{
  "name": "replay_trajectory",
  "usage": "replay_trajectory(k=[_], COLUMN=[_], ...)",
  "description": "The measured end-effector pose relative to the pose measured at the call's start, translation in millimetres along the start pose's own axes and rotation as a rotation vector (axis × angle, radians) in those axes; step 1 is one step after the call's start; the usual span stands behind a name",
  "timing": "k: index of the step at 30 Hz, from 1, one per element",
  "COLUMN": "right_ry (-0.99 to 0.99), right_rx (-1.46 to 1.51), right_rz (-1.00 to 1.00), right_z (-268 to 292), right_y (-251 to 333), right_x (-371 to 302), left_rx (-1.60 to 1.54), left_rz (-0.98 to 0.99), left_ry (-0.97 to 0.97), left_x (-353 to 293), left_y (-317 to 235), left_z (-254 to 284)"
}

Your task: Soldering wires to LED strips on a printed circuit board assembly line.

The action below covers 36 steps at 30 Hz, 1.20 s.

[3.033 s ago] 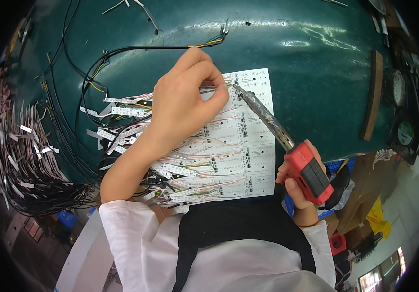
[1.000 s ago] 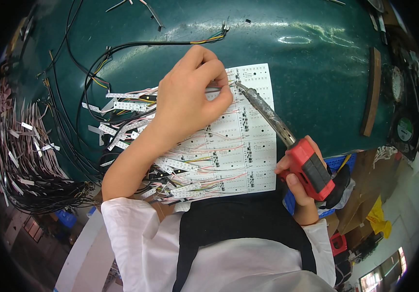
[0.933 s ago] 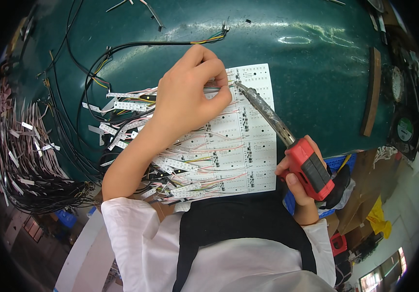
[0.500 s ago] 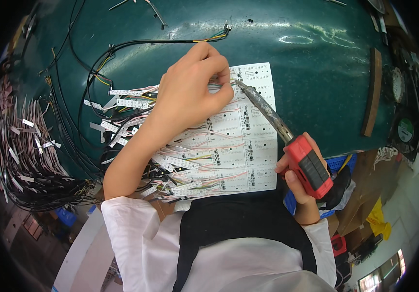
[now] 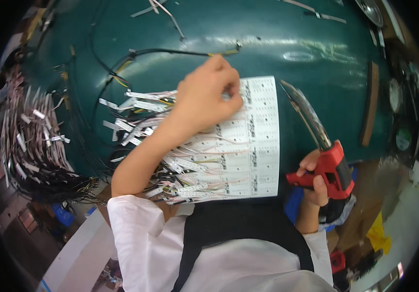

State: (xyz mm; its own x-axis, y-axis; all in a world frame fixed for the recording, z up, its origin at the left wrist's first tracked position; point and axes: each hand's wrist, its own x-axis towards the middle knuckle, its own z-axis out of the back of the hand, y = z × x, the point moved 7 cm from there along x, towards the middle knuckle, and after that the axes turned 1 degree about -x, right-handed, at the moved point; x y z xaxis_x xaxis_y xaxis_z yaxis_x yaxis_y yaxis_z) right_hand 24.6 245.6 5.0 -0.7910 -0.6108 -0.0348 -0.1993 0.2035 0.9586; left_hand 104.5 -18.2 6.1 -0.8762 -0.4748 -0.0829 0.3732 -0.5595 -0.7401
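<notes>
A white circuit-board panel (image 5: pixel 267 146) lies on the green table, with rows of small dark parts and thin pink and yellow wires running left from it. My left hand (image 5: pixel 209 95) is over the panel's upper left part, thumb and fingers closed in a pinch; what they hold is hidden. Wrapped in my right hand (image 5: pixel 318 189) is the handle of a red and black soldering gun (image 5: pixel 337 168). Its long metal barrel points up and left, with the tip off the panel, beyond its right edge. Wired white LED strips (image 5: pixel 152 106) lie under and beside my left forearm.
A thick bundle of wired strips (image 5: pixel 36 146) hangs at the table's left edge. Black cable (image 5: pixel 170 51) runs across the far side. On the right lie a brown wooden bar (image 5: pixel 370 104) and a spool with a green label (image 5: pixel 404 138). Loose strips (image 5: pixel 316 14) lie at the back.
The soldering gun has swung right, its tip leaving the spot beside my left fingers on the panel. My left hand stays pinched at the panel's upper part. The whole view has shifted slightly.
</notes>
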Motion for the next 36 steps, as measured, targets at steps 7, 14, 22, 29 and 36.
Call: replay_trajectory(k=[7,14,22,29,36], right_ry=[0.079,0.118,0.077,0.034,0.040], right_rx=[0.135,0.213,0.223,0.198,0.207], right_rz=[0.076,0.106,0.116,0.112,0.100], right_z=[14.9,15.6,17.3,13.8,16.3], right_y=[-11.0,-11.6,-10.3,-6.1,-13.0], right_x=[-3.8,2.0,2.2,0.3,2.2], left_rx=[0.227,0.679,0.553,0.779,1.011], left_rz=[-0.143,-0.370,-0.396,-0.376,-0.192], left_ry=[0.088,-0.301,-0.233,-0.760,-0.394], left_x=[-1.6,84.2,109.2,178.8,210.8], left_y=[-15.1,47.4,56.8,79.8,111.9], left_z=[11.3,141.6,119.9,205.8,214.4])
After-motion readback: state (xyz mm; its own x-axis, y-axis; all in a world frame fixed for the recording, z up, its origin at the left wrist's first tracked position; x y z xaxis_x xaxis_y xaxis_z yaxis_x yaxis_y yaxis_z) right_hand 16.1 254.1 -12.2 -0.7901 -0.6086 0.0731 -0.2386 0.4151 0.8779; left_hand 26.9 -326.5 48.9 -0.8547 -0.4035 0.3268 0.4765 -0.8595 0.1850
